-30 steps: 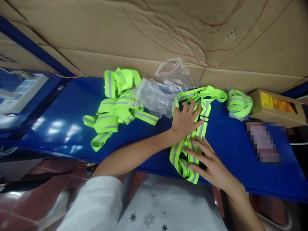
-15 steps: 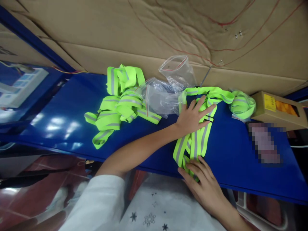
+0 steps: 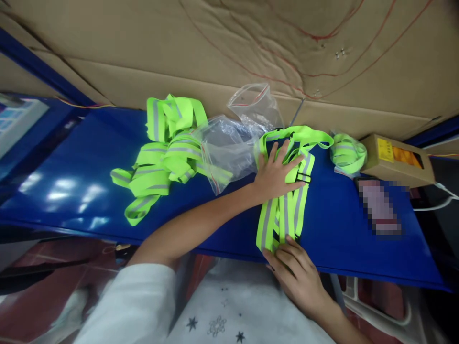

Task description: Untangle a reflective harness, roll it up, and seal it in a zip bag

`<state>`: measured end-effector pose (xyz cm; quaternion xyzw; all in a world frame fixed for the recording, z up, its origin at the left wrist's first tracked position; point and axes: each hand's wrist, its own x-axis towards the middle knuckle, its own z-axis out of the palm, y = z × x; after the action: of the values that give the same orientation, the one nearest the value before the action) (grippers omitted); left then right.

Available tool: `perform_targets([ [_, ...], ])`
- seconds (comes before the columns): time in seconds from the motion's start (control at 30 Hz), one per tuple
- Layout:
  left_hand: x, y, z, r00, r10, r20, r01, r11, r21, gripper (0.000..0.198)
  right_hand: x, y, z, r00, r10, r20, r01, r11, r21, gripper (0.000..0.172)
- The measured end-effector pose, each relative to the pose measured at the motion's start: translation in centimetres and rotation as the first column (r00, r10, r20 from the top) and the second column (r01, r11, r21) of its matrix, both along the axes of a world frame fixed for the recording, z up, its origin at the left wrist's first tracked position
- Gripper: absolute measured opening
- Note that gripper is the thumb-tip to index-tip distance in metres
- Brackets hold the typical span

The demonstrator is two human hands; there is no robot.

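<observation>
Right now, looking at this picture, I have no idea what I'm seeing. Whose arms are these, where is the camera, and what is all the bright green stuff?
No machine here: these are a person's two bare arms, filmed by a camera worn on their head, looking forward and down. That is why the arms come in from the bottom edge.

The left hand lies flat, fingers spread, on the upper part of a neon-green reflective strap vest stretched across a blue table. The right hand pinches the vest's lower end at the table's near edge.

Also on the table: a loose pile of similar green straps, some clear plastic bags, a small rolled bundle of green strap, and a cardboard box. A blurred-out patch lies near the box. Large cardboard sheets stand behind.
</observation>
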<state>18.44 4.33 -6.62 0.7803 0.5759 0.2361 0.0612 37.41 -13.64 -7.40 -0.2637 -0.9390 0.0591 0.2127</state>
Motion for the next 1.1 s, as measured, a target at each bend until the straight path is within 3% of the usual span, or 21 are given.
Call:
perform_targets([
  [0.27, -0.4, 0.7, 0.0, 0.998, -0.068, 0.009, 0.068, 0.998, -0.008, 0.069, -0.3, -0.3, 0.2, 0.997, -0.014, -0.074, 0.012, 0.999, -0.037, 0.055],
  [0.47, -0.3, 1.3, 0.3, 0.993, -0.116, 0.003, 0.115, 0.993, 0.033, 0.072, -0.4, 0.1, 1.2, 0.996, 0.008, -0.088, -0.009, 1.000, -0.008, 0.039],
  [0.6, -1.3, 0.7, 1.4, 0.980, -0.197, -0.007, 0.197, 0.980, 0.031, 0.070, -0.1, 0.6, 1.9, 0.993, 0.043, -0.111, -0.045, 0.999, -0.017, 0.037],
  [0.7, -2.9, -1.3, 2.8, 0.967, -0.252, -0.028, 0.254, 0.961, 0.107, 0.060, 0.5, 0.6, 2.1, 0.991, 0.047, -0.124, -0.052, 0.998, -0.041, 0.037],
  [0.77, -4.1, -2.9, 3.5, 0.981, -0.192, -0.036, 0.195, 0.969, 0.151, 0.047, 1.2, 0.6, 2.3, 0.992, 0.062, -0.107, -0.072, 0.993, -0.096, 0.033],
  [0.83, -5.3, -4.1, 3.9, 0.994, -0.104, -0.042, 0.108, 0.988, 0.108, 0.038, 2.4, 0.9, 3.0, 0.992, 0.101, -0.074, -0.113, 0.977, -0.180, 0.032],
  [0.93, -6.6, -4.2, 4.1, 0.993, 0.014, -0.115, -0.018, 0.999, -0.032, 0.039, 4.2, 3.6, 4.9, 0.991, 0.120, -0.051, -0.129, 0.962, -0.239, 0.051],
  [1.03, -7.0, -2.3, 4.4, 0.934, 0.237, -0.266, -0.269, 0.959, -0.091, 0.051, 4.9, 9.6, 6.7, 0.994, -0.090, -0.063, 0.079, 0.983, -0.165, 0.044],
  [1.1, -6.7, -0.6, 4.9, 0.886, 0.343, -0.311, -0.390, 0.915, -0.103, 0.058, 4.4, 14.4, 7.3, 0.970, -0.243, -0.024, 0.237, 0.958, -0.159, 0.045],
])
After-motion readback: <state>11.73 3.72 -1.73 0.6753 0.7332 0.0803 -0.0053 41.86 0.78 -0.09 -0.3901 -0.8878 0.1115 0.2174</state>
